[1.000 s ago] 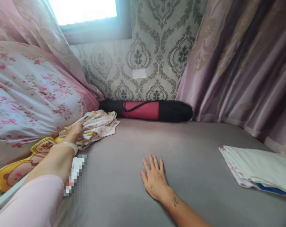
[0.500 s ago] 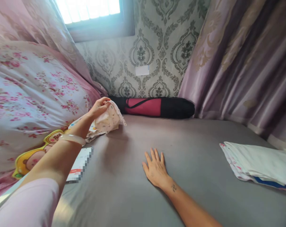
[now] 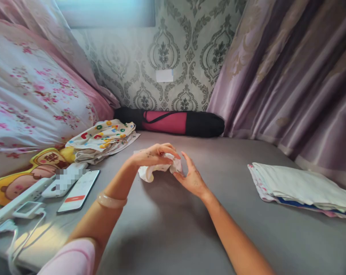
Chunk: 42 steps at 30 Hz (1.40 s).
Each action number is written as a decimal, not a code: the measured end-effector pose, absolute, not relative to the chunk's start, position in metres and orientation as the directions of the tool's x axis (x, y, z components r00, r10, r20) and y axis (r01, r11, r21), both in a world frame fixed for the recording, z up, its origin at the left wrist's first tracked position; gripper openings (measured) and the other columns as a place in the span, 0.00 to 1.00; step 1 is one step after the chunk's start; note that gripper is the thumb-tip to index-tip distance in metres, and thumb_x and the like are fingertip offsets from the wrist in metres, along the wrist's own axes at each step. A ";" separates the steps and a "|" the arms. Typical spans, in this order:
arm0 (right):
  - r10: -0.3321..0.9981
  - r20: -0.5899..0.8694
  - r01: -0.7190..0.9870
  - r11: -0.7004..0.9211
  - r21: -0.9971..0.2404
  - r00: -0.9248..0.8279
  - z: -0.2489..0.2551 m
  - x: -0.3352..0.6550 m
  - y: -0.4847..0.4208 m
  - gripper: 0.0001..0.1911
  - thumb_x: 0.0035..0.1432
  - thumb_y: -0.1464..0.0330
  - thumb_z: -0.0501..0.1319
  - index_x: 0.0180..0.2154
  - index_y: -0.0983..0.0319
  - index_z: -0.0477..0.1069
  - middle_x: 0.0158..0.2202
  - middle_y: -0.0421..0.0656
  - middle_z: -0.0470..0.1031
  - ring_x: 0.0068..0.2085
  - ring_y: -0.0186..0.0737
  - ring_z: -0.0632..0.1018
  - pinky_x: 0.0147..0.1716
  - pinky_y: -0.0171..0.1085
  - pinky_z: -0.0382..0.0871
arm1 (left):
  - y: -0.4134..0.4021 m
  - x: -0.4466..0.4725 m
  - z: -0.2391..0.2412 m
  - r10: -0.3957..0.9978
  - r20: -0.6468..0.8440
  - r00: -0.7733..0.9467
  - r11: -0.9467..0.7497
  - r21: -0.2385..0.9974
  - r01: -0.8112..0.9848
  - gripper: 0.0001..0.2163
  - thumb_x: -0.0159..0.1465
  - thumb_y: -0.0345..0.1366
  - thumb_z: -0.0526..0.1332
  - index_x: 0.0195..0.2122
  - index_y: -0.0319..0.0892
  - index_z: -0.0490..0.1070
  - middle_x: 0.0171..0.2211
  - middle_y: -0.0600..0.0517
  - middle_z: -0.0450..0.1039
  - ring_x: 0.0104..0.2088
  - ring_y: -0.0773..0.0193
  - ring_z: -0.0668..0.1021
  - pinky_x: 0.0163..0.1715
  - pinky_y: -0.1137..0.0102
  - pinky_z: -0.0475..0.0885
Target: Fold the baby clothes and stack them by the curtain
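Note:
My left hand (image 3: 151,156) grips a small crumpled white cloth (image 3: 150,171) and holds it just above the grey mattress (image 3: 173,229) at the centre. My right hand (image 3: 191,176) meets it from the right, its fingertips pinching the same cloth's edge. A pale bangle sits on my left wrist. A pile of printed baby clothes (image 3: 102,138) with coloured rings lies behind my left hand, to the left.
A stack of folded cloths (image 3: 298,187) lies at the right. A black and red rolled bag (image 3: 175,123) rests against the patterned wall. A phone (image 3: 79,191), a white power strip (image 3: 21,198), a cartoon cushion and a floral quilt (image 3: 32,95) fill the left. Purple curtains hang at the right.
My left hand has lifted a cloth from the pile at the left and carried it to the centre. My right hand has risen from lying flat on the mattress and taken hold of it.

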State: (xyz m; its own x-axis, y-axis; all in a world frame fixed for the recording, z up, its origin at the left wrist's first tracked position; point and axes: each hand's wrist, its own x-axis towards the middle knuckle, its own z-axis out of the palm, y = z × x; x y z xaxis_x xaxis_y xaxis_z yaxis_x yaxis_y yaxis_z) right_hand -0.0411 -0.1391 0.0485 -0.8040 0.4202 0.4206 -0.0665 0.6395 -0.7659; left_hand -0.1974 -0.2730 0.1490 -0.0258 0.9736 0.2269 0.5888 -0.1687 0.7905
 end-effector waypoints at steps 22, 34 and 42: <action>0.451 0.378 0.143 0.773 -0.618 -0.809 0.144 0.052 -0.087 0.17 0.50 0.62 0.65 0.43 0.56 0.72 0.35 0.40 0.75 0.31 0.38 0.75 0.30 0.34 0.67 | -0.280 -0.179 0.118 0.925 0.092 -0.368 0.001 0.969 0.246 0.15 0.57 0.44 0.63 0.39 0.40 0.74 0.30 0.52 0.73 0.30 0.65 0.73 0.28 0.73 0.67; 0.389 -0.109 0.397 0.816 -0.420 -0.915 0.094 0.047 -0.047 0.08 0.52 0.64 0.63 0.33 0.59 0.77 0.32 0.42 0.78 0.31 0.39 0.76 0.30 0.34 0.66 | -0.227 -0.153 0.056 0.934 0.006 -0.358 0.074 0.975 0.208 0.11 0.54 0.36 0.61 0.39 0.41 0.74 0.24 0.57 0.68 0.25 0.69 0.69 0.25 0.74 0.62; 0.338 0.217 0.084 0.689 -0.720 -0.916 0.093 0.003 -0.084 0.16 0.64 0.63 0.54 0.50 0.58 0.73 0.49 0.44 0.77 0.48 0.40 0.77 0.45 0.38 0.69 | -0.228 -0.145 0.075 0.911 0.163 -0.378 -0.054 0.958 0.283 0.09 0.56 0.35 0.59 0.35 0.43 0.76 0.38 0.50 0.76 0.40 0.61 0.75 0.41 0.69 0.68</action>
